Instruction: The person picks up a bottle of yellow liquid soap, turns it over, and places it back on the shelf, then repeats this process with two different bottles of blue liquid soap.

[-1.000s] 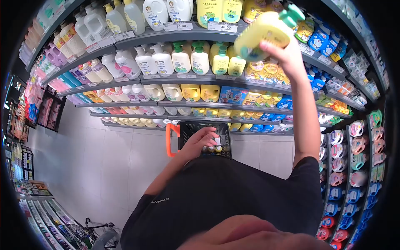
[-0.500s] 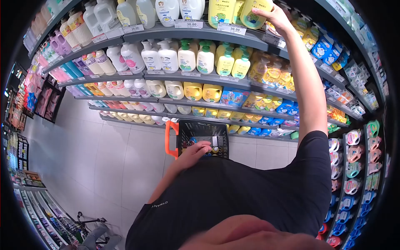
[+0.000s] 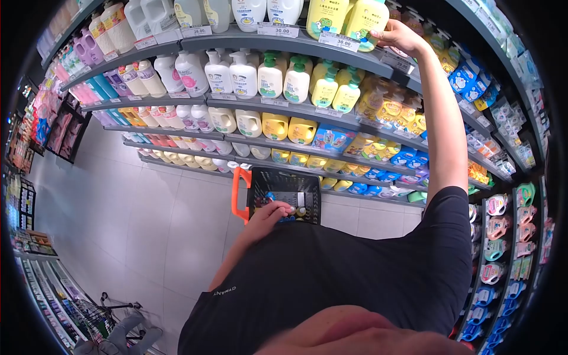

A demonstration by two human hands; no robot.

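On the top shelf, a yellow bottle (image 3: 368,21) with a printed cartoon label stands at the shelf's front edge. My right hand (image 3: 403,39) reaches up to its lower right side, with the fingertips closed against it. A similar yellow bottle (image 3: 326,16) is just left of it. Lower down, my left hand (image 3: 270,216) is over the black shopping basket (image 3: 254,188), its fingers curled together and nothing visible in them. Several small items lie inside the basket, partly hidden by that hand. The basket's orange handle (image 3: 236,195) is upright at the left.
Shelf tiers ahead hold white pump bottles (image 3: 242,76), yellow pump bottles (image 3: 346,96) and yellow jugs (image 3: 303,131). A price tag (image 3: 339,41) hangs below the yellow bottles. More shelving with detergent jugs (image 3: 496,228) stands at right. A wheeled cart (image 3: 97,316) is at lower left.
The yellow bottle has come down from a tilt to upright on the shelf, and my right hand has shifted to its lower side. My left hand's fingers have curled in.
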